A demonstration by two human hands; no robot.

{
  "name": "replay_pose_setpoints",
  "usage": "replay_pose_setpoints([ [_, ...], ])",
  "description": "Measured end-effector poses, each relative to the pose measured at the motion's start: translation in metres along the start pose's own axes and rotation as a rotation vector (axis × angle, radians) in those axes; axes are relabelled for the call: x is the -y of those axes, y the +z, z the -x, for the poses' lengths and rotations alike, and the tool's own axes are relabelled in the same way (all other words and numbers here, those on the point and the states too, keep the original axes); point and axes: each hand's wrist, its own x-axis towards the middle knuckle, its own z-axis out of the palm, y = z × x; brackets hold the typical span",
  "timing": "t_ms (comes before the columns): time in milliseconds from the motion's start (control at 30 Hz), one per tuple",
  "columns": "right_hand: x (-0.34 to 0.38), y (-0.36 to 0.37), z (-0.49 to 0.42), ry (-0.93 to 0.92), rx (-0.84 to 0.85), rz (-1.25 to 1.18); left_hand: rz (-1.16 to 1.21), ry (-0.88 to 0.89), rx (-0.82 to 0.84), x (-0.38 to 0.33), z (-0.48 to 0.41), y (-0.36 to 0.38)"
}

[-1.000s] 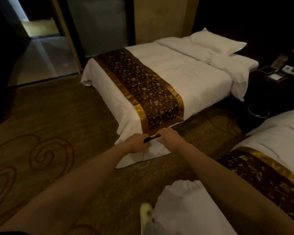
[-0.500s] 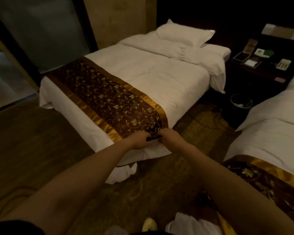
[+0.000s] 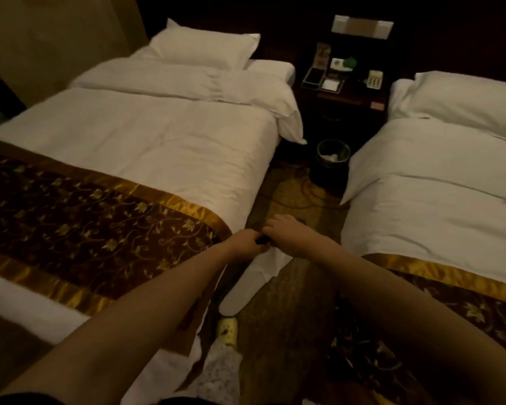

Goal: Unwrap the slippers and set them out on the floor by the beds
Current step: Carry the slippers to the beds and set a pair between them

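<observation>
The slippers [image 3: 247,277], white and hanging toe-down, are held over the aisle floor [image 3: 287,331] between the beds. Both hands, left [image 3: 244,244] and right [image 3: 284,232], are pinched together on a dark band [image 3: 262,240] at their top, probably to tear it off.

I see the nightstand [image 3: 345,95] at the far end, a bed to its left [image 3: 158,147] and a bed to its right [image 3: 438,182]. The bin [image 3: 333,159] stands before it (on the floor between both beds); nearer still, slippers [image 3: 246,285] hang from both hands.
</observation>
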Motion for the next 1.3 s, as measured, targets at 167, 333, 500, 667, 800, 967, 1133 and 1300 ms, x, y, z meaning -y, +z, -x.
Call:
replay_pose_setpoints([
  [167, -0.046, -0.008, -0.069, 0.134, -0.141, 0.010, 0.431, -0.114, -0.105, 0.019, -0.085, -0.040],
  [333, -0.070, 0.012, -0.129, 0.674, -0.231, -0.588, 1.375, -0.346, -0.053, 0.047, -0.144, -0.051],
  [500, -0.089, 0.090, -0.148, 0.708, 0.080, -0.644, 1.826, -0.353, 0.088, 0.072, -0.199, -0.021],
  [667, -0.130, 0.190, -0.168, 0.687, 0.118, -0.665, 1.994, -0.383, 0.110, 0.110, -0.275, 0.060],
  [800, -0.152, 0.294, -0.185, 0.684, 0.097, -0.708, 1.999, -0.457, 0.072, 0.145, -0.345, 0.133],
  [967, -0.172, 0.421, -0.215, 0.678, 0.028, -0.775, 2.018, -0.498, -0.019, 0.199, -0.424, 0.218],
  [1133, -0.195, 0.527, -0.250, 0.674, -0.102, -0.869, 2.034, -0.509, -0.083, 0.249, -0.498, 0.287],
  [1300, -0.213, 0.608, -0.286, 0.537, -0.079, -0.759, 2.048, -0.533, -0.153, 0.295, -0.551, 0.340],
])
